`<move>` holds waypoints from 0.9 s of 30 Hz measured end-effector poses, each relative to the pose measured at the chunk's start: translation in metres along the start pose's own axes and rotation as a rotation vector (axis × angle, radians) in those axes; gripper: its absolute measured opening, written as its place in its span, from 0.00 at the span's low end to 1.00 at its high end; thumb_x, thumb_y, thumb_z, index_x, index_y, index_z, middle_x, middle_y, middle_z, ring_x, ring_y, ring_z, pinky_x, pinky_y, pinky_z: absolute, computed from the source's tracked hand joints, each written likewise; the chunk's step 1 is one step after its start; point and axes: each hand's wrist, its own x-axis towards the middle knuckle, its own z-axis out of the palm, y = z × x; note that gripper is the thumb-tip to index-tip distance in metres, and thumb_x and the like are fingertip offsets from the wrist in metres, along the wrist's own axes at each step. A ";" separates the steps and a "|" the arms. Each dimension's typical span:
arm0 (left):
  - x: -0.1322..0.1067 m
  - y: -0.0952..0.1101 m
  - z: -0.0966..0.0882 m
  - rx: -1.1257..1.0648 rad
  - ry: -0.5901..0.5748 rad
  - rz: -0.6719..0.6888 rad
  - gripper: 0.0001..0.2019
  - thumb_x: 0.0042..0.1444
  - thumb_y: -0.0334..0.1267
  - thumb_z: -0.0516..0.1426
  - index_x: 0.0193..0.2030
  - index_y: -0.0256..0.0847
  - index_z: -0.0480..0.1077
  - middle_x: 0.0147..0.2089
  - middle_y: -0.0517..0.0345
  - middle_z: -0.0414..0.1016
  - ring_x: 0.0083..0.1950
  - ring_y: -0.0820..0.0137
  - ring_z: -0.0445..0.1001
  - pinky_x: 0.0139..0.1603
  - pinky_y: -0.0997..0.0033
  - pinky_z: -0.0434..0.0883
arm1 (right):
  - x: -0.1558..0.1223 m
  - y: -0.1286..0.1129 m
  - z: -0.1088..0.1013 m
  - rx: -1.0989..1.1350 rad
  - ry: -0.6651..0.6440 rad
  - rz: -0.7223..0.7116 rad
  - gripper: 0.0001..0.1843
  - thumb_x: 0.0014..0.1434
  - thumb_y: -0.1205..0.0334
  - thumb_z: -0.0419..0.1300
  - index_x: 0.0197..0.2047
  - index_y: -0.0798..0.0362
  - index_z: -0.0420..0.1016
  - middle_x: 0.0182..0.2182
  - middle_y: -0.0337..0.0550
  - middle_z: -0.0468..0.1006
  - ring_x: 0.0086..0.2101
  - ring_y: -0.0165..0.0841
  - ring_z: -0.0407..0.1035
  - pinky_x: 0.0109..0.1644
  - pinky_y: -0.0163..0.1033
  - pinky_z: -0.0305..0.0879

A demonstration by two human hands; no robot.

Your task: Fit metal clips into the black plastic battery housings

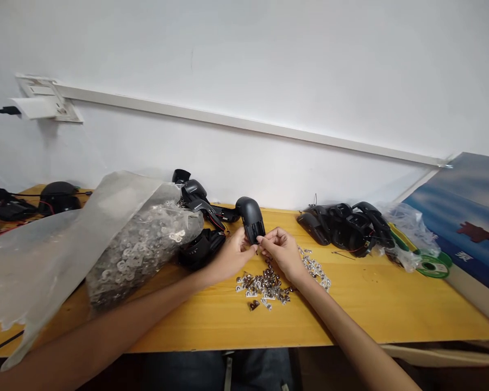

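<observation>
My left hand (233, 254) grips a black curved plastic shell (250, 217) and holds it upright above the wooden table (375, 304). My right hand (281, 251) is pinched at the shell's lower edge, its fingertips pressed together on something too small to make out. Right below both hands lies a small heap of loose metal clips (264, 285).
A big clear plastic bag of metal washers (142, 244) lies at left. Behind it sits a pile of black shells (198, 198), with another pile (346, 225) at right. A green solder spool (434, 266) and a blue board (472, 217) are at far right. The white wall stands close behind.
</observation>
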 end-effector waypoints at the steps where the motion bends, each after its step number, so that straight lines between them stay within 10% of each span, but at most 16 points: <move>1: 0.000 0.000 0.001 -0.008 -0.005 -0.004 0.17 0.59 0.36 0.64 0.54 0.41 0.73 0.48 0.50 0.80 0.49 0.58 0.79 0.52 0.55 0.77 | 0.000 0.001 0.001 0.005 0.013 -0.004 0.26 0.51 0.42 0.78 0.32 0.49 0.70 0.21 0.38 0.78 0.21 0.30 0.68 0.27 0.36 0.64; 13: -0.001 0.009 0.004 -0.151 -0.108 -0.043 0.17 0.59 0.33 0.64 0.55 0.38 0.75 0.57 0.44 0.83 0.53 0.57 0.83 0.59 0.52 0.78 | -0.003 0.006 0.011 -0.020 0.070 -0.002 0.32 0.54 0.41 0.73 0.43 0.43 0.55 0.20 0.28 0.77 0.16 0.31 0.67 0.19 0.33 0.59; 27: 0.001 0.014 0.003 -0.163 -0.063 -0.009 0.16 0.59 0.39 0.66 0.53 0.39 0.76 0.53 0.45 0.84 0.52 0.58 0.82 0.57 0.53 0.79 | -0.007 -0.001 0.005 0.013 -0.045 -0.010 0.23 0.62 0.39 0.67 0.41 0.45 0.62 0.24 0.30 0.75 0.21 0.29 0.67 0.26 0.34 0.64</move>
